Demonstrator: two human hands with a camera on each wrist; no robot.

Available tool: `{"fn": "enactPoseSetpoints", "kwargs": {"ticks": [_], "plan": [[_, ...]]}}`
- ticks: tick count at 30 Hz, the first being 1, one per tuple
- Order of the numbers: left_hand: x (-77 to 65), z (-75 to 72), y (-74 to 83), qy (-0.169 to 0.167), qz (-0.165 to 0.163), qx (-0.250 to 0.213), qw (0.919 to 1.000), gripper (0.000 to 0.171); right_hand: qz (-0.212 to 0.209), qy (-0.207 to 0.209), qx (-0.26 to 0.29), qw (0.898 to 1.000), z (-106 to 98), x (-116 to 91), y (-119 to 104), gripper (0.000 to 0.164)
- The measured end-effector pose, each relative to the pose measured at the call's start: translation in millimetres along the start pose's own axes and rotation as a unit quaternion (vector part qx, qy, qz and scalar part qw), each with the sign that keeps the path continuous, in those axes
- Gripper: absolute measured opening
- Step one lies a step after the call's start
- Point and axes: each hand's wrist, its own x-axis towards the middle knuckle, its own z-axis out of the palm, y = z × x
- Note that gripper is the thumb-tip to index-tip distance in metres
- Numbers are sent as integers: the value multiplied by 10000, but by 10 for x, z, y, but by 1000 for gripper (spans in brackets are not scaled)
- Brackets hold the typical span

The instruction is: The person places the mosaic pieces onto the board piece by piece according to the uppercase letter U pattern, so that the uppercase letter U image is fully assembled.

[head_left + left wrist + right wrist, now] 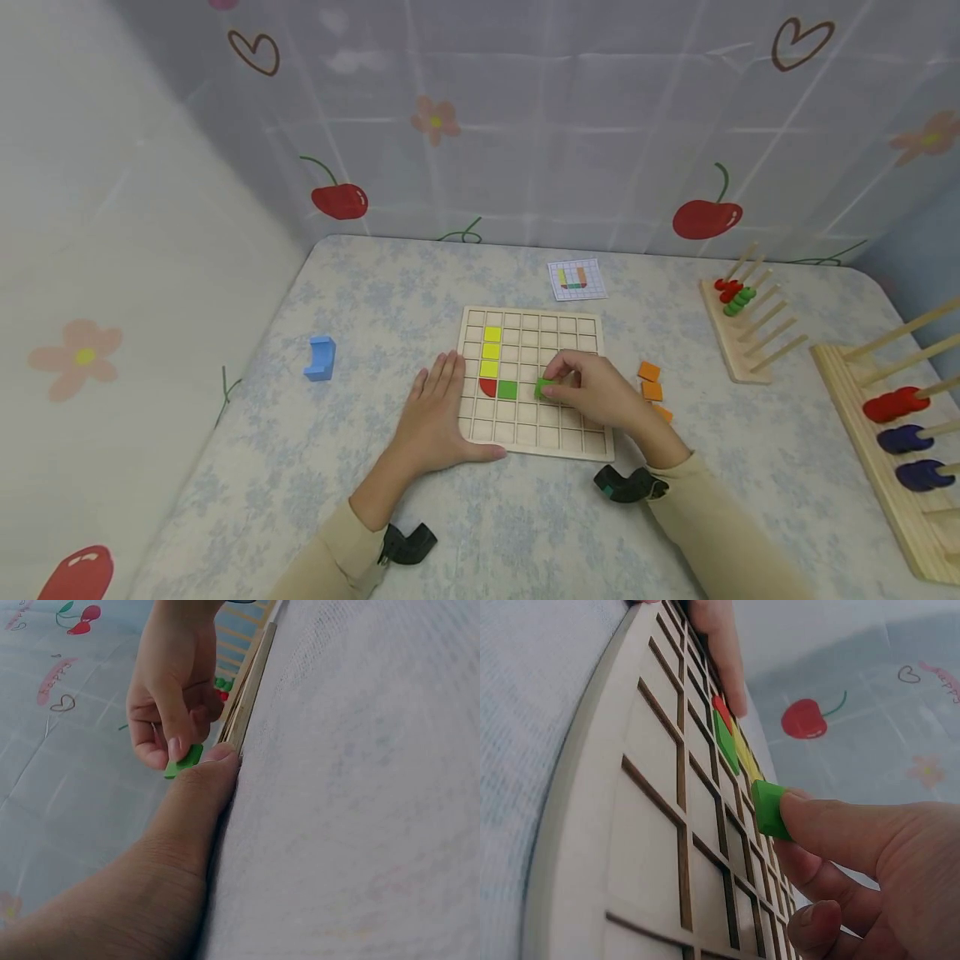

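A wooden grid board [558, 433] lies in the middle of the table. Several yellow square tiles [491, 351] fill a column at its left, with a red quarter-round tile [488, 387] below them and a green square tile [507, 390] beside the red one. My right hand [596, 387] pinches another green square tile [769, 810] between thumb and finger, tilted just over the grid. My left hand [435, 417] rests flat against the board's left edge, fingers straight, its thumb [214, 761] along the near edge.
Several orange tiles [651, 391] lie right of the board. A printed pattern card [577, 280] is behind it. A blue U-shaped block [321, 359] sits to the left. Two wooden peg racks with coloured beads, one small [738, 342] and one larger [862, 433], stand at the right.
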Motion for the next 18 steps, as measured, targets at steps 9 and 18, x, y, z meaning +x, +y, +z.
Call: {"fn": "enactPoseSetpoints", "kwargs": {"ticks": [9,18], "plan": [[4,3,-4,-41,-18,23,10000,144,21,-36,-58,10000,147,82,-92,10],[8,3,-4,-29,-16,-1,10000,144,-64,15,-358,9993,207,106,-73,11]]}}
